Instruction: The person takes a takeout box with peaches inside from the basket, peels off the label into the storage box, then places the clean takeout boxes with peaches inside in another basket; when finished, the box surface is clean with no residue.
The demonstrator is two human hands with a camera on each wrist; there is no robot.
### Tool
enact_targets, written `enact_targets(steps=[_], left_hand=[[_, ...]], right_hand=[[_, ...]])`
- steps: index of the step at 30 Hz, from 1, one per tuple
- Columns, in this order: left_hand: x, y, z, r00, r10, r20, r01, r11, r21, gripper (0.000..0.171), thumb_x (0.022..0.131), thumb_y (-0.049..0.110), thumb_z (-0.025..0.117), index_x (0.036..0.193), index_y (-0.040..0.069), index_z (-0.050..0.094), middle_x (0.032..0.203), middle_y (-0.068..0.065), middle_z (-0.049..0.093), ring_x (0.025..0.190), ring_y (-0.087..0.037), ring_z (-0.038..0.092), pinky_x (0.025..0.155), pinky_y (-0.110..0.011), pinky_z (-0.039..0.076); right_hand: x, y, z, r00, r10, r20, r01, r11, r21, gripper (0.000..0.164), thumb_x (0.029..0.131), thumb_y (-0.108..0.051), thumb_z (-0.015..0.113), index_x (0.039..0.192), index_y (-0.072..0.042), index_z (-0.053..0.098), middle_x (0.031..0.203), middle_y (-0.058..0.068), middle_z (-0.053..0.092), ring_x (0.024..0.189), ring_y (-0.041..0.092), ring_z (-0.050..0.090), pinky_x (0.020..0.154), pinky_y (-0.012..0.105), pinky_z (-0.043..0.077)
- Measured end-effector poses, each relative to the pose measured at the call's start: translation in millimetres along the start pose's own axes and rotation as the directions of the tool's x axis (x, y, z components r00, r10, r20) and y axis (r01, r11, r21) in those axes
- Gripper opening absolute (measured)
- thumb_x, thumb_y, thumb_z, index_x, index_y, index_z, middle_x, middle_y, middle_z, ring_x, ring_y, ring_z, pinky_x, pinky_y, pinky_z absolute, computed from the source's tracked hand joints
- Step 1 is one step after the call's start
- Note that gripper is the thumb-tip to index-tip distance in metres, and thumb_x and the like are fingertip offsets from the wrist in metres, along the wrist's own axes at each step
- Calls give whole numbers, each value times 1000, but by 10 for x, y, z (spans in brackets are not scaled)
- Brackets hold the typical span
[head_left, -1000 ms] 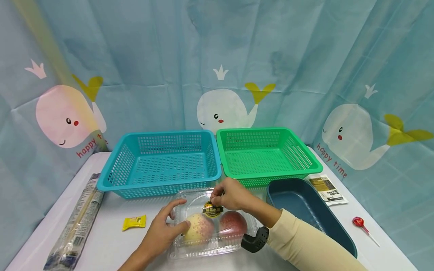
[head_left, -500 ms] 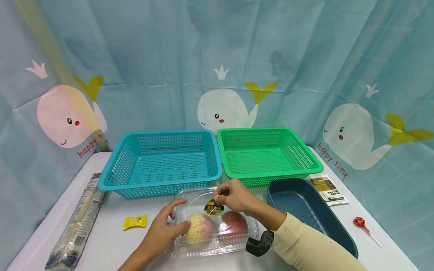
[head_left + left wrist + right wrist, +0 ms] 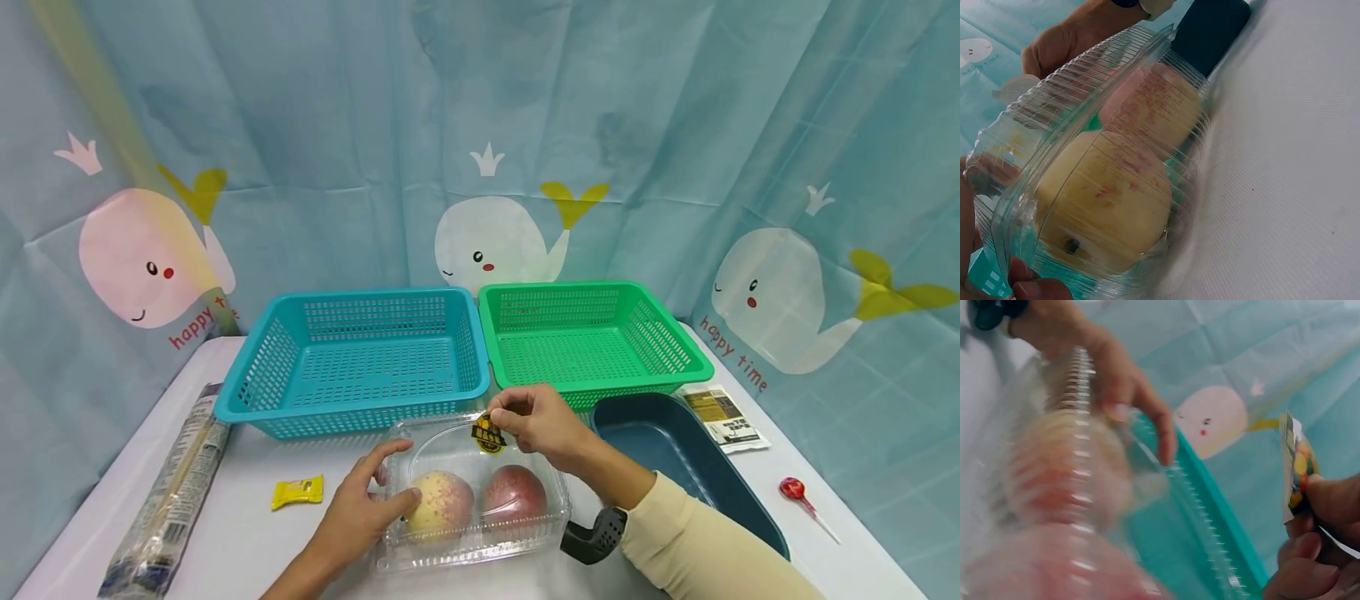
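Note:
A clear plastic clamshell box (image 3: 477, 533) sits on the table with two round peach-like fruits inside, a yellow speckled one (image 3: 441, 504) and a red one (image 3: 515, 495). My left hand (image 3: 366, 507) grips the box's left end, thumb on the near side and fingers toward the far side. Above the lid's far edge, my right hand (image 3: 546, 427) pinches a black and gold sticker (image 3: 488, 435) between thumb and finger. In the right wrist view the sticker (image 3: 1300, 467) stands up from the fingers, apart from the box.
Behind the box stand a blue basket (image 3: 352, 410) and a green basket (image 3: 600, 385). A dark blue tray (image 3: 678, 467) is at the right, near a brown-and-white packet (image 3: 723, 419) and a red lollipop (image 3: 793, 490). Leftward lie a yellow-wrapped sweet (image 3: 297, 492) and a long plastic-wrapped package (image 3: 168, 492).
My right hand has moved to the right and slightly away, and the sticker has lifted off the lid with it. My left hand and the box have stayed in place.

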State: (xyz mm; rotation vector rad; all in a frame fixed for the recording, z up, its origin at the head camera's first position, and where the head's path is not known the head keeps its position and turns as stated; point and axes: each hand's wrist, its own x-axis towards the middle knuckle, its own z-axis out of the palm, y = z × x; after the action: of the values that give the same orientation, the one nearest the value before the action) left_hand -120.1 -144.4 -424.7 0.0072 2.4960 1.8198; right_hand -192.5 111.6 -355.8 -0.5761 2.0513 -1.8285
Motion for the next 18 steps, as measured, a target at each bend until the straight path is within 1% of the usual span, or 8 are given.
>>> enact_targets(steps=[2, 5, 8, 9, 12, 14, 16, 18], left_hand=[[-6, 10, -6, 1000, -1, 1, 1, 1000, -3, 60, 79, 16, 78, 134, 19, 55, 98, -10, 40, 53, -14, 32, 51, -28, 36], [-9, 11, -12, 1000, -2, 2, 2, 1000, -4, 60, 79, 16, 78, 134, 19, 55, 98, -10, 40, 52, -13, 32, 50, -27, 36], [-3, 2, -12, 1000, -6, 2, 6, 1000, -9, 60, 79, 16, 78, 134, 20, 55, 97, -10, 39, 50, -13, 31, 49, -27, 36], [-1, -2, -10, 1000, -7, 3, 7, 1000, -9, 60, 80, 16, 78, 135, 20, 54, 97, -10, 39, 52, -14, 32, 50, -27, 35], [-1, -5, -3, 1000, -7, 3, 7, 1000, -9, 60, 80, 16, 78, 135, 19, 54, 98, -10, 39, 58, -17, 35, 51, -28, 35], [-4, -4, -1, 1000, -4, 2, 4, 1000, -7, 60, 79, 17, 78, 134, 19, 55, 98, -10, 39, 63, -18, 37, 51, -28, 35], [-8, -2, -3, 1000, 1, 2, -1, 1000, -13, 60, 79, 16, 78, 134, 19, 55, 98, -10, 38, 62, -18, 37, 51, -28, 35], [-11, 1, -6, 1000, -4, 3, 4, 1000, -22, 59, 79, 17, 78, 133, 21, 55, 98, -11, 38, 57, -16, 35, 50, -27, 35]], right_hand=[[-20, -68, -63, 999, -16, 32, 17, 1000, -23, 15, 95, -6, 61, 93, 8, 64, 79, 9, 57, 53, 13, 31, 46, 23, 26], [-62, -172, -167, 994, -55, 96, 65, 992, -107, 15, 96, -9, 60, 92, 5, 65, 79, 9, 57, 52, 13, 31, 46, 23, 28], [-120, -278, -284, 982, -104, 156, 133, 973, -188, 14, 96, -8, 60, 91, 4, 66, 80, 10, 58, 50, 13, 32, 46, 23, 29], [-141, -313, -325, 978, -117, 173, 153, 965, -211, 13, 96, -7, 60, 90, 3, 67, 80, 10, 59, 50, 13, 32, 46, 23, 30], [-206, -407, -449, 963, -144, 226, 200, 947, -250, 11, 95, -5, 61, 89, 2, 67, 81, 11, 61, 57, 15, 45, 52, 26, 42], [-245, -460, -531, 952, -157, 261, 229, 934, -274, 10, 95, -4, 61, 89, 1, 67, 82, 11, 62, 66, 19, 52, 61, 30, 49], [-283, -502, -615, 941, -170, 293, 257, 921, -293, 9, 95, -2, 60, 89, -1, 67, 83, 11, 62, 74, 22, 56, 69, 34, 51], [-324, -542, -694, 934, -176, 310, 277, 907, -319, 10, 94, -1, 60, 88, -2, 67, 83, 10, 61, 72, 24, 54, 66, 34, 50]])
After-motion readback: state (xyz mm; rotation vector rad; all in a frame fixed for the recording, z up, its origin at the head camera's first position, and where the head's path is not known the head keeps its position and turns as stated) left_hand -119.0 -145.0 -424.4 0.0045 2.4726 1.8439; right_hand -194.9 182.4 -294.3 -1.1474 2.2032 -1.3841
